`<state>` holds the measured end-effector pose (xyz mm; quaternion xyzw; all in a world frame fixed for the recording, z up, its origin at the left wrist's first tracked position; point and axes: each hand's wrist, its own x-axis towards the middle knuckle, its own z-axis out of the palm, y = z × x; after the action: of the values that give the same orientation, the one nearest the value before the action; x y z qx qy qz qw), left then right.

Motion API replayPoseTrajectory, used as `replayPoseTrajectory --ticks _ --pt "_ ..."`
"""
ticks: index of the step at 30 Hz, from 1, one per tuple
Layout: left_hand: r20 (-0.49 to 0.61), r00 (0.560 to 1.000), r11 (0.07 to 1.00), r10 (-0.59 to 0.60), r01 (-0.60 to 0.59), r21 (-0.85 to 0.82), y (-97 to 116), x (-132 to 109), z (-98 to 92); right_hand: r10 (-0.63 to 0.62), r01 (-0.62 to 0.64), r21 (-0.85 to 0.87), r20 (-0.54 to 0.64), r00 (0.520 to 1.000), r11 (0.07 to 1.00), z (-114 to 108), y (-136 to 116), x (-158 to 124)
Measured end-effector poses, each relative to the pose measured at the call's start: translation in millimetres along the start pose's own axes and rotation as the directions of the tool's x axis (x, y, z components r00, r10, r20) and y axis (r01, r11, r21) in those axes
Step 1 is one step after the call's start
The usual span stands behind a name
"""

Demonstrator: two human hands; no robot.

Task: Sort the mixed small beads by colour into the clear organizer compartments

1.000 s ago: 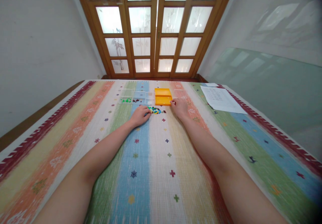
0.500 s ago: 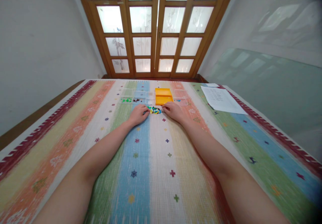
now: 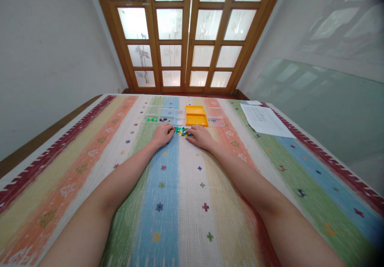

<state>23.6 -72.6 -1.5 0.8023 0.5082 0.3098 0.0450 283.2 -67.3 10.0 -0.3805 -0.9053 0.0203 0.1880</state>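
A pile of coloured pieces (image 3: 181,131) is lying on the counter (image 3: 186,187) between the left hand (image 3: 162,134) and right hand (image 3: 200,135), fingers (image 3: 192,131) curling narrowly at its edges, any grip impossible to tell.

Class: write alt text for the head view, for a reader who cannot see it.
A person's left hand and right hand flank a pile of coloured pieces on a striped tablecloth. Behind it sit an orange tray and clear compartment boxes; a printed sheet lies farther right.
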Motion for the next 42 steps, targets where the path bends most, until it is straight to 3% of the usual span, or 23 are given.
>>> replayPoseTrajectory --ticks 8,18,26,33,38,42 --pt "0.023 0.999 0.999 -0.038 0.038 0.004 -1.7 2.2 -1.6 0.005 -0.005 0.047 0.000 1.000 0.999 2.9 1.9 0.0" --pt "-0.068 0.967 0.969 -0.245 0.242 -0.043 -46.9 7.4 -10.3 -0.010 0.013 0.090 -0.037 0.999 0.996 0.7 0.5 -2.6" --pt "-0.020 0.989 0.989 -0.145 0.145 -0.007 -40.9 6.1 -9.9 -0.023 0.030 0.193 -0.037 0.999 0.981 2.6 -2.5 0.7" --pt "0.024 0.993 0.994 -0.113 0.113 0.012 -36.3 5.4 -7.1 0.234 -0.154 0.450 -0.127 0.964 0.879 4.6 -2.1 1.9" --pt "0.028 0.996 0.996 -0.085 0.084 0.015 -34.7 5.1 -4.5 0.340 -0.182 0.525 -0.220 0.914 0.831 6.3 3.0 7.7" --pt "0.032 0.997 0.997 -0.073 0.073 0.020 -35.7 4.5 -3.7 0.401 -0.209 0.582 -0.222 0.889 0.786 8.5 13.6 19.6"
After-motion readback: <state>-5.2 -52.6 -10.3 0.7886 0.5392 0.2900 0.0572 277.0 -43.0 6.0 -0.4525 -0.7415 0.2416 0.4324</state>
